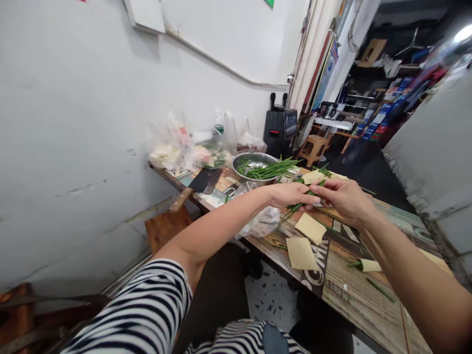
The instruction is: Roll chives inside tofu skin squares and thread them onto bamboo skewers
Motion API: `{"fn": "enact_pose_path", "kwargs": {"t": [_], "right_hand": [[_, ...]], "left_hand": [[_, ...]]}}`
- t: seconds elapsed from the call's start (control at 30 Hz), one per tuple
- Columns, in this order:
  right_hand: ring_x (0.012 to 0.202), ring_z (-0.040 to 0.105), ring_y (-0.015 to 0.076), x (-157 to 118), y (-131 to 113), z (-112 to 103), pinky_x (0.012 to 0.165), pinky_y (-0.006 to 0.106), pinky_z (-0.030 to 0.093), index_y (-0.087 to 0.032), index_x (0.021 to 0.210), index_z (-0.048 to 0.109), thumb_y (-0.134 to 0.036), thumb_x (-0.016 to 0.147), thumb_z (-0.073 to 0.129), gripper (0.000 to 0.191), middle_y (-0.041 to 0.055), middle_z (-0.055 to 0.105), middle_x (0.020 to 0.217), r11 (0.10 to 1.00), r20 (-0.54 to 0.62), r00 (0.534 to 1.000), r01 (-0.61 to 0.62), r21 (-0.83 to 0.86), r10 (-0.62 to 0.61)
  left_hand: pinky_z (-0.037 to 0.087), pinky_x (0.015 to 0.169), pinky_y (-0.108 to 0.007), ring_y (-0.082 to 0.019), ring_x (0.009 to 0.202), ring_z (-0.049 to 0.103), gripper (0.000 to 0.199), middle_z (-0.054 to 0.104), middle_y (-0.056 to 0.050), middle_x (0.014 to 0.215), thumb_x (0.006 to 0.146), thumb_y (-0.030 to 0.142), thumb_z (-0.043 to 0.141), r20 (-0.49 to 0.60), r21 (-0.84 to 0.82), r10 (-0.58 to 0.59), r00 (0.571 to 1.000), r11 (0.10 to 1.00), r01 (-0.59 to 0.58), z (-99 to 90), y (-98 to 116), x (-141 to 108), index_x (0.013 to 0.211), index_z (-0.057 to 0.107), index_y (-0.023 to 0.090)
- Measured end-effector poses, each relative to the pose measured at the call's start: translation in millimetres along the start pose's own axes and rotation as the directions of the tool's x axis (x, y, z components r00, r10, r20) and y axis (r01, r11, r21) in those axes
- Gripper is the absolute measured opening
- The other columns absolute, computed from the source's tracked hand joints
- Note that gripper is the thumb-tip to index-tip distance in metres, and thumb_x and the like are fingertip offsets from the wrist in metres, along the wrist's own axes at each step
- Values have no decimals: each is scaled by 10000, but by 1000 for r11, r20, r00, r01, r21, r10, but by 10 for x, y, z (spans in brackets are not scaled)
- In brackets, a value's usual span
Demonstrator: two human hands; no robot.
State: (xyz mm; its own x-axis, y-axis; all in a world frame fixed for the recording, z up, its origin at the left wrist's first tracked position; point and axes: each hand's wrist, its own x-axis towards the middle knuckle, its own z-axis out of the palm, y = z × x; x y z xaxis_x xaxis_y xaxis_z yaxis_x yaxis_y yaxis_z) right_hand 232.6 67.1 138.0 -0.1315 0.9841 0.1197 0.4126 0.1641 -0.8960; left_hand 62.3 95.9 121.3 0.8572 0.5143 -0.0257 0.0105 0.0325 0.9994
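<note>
Over the patterned wooden table, my left hand (pixel 295 195) holds a small bunch of green stalks (pixel 293 210) whose ends hang below it. My right hand (pixel 341 196) meets it from the right, its fingers closed on the same bunch at the fingertips. Two pale yellow sheets (pixel 301 253) lie just below my hands, near the table's front edge. A rolled sheet (pixel 370 265) with green ends sticking out rests further right. Behind my left hand stands a metal bowl (pixel 254 157) with long green stalks (pixel 271 169) leaning over its rim.
A cleaver (pixel 204 182) lies at the table's left end, its handle past the edge. Plastic bags of food (pixel 177 147) stand against the wall. A black speaker (pixel 280 130) is behind the bowl. A crumpled clear bag (pixel 261 221) lies under my left forearm.
</note>
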Motion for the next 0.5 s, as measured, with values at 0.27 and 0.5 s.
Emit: {"fn": "enact_pose_path", "kwargs": {"t": [0.27, 0.5], "right_hand": [[448, 390, 70, 17, -47, -188, 434, 225, 286, -134, 825, 722, -583, 649, 703, 482, -14, 538, 527, 981, -13, 996, 85, -174, -88], [546, 516, 124, -106, -213, -148, 534, 253, 354, -158, 793, 719, -437, 801, 587, 309, 13, 621, 625, 737, -14, 907, 333, -588, -421]], "left_hand": [[428, 727, -277, -114, 708, 573, 372, 637, -49, 800, 754, 455, 716, 93, -218, -8, 996, 975, 28, -100, -197, -257, 841, 602, 112], [223, 448, -155, -20, 428, 307, 255, 418, 54, 560, 885, 328, 574, -182, -445, -190, 965, 891, 92, 125, -394, -268, 781, 568, 95]]}}
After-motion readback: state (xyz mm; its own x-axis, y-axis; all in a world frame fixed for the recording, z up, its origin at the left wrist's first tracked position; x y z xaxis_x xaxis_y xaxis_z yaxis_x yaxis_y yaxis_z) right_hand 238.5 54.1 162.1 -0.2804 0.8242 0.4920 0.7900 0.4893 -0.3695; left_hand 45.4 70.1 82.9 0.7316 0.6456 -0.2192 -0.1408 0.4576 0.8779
